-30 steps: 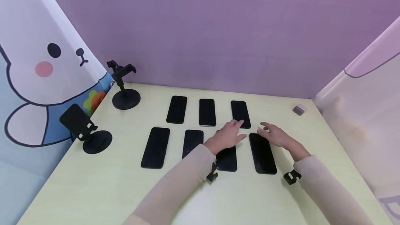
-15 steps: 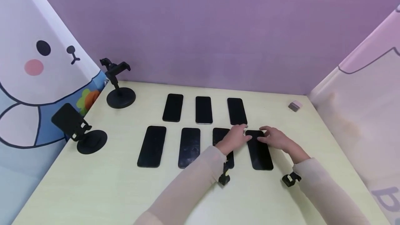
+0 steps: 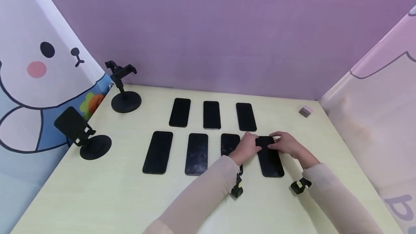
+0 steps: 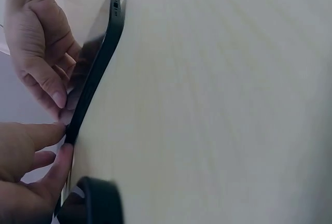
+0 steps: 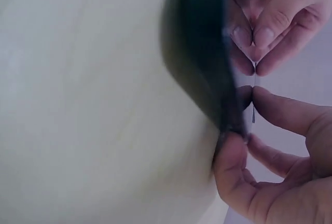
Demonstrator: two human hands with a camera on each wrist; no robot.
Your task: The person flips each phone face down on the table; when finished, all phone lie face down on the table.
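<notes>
Several black smartphones lie on the table in two rows. Both of my hands are at the far end of the rightmost front smartphone. My left hand pinches its left edge near the far corner between thumb and finger, as the left wrist view shows the phone from its side. At the opposite corner, my right hand grips the edge, with the thumb on the glossy screen and a finger at the side. Under my left wrist, another smartphone is partly covered.
Three smartphones, including the middle one, form the back row. Two black stands with round bases are at left, the nearer with a tilted plate. A small grey-and-pink block lies at back right. Purple cloth rises behind the table.
My left hand has come back toward me and down to the rightmost front phone's corner. My right hand has closed in on its other corner. The view has shifted slightly.
</notes>
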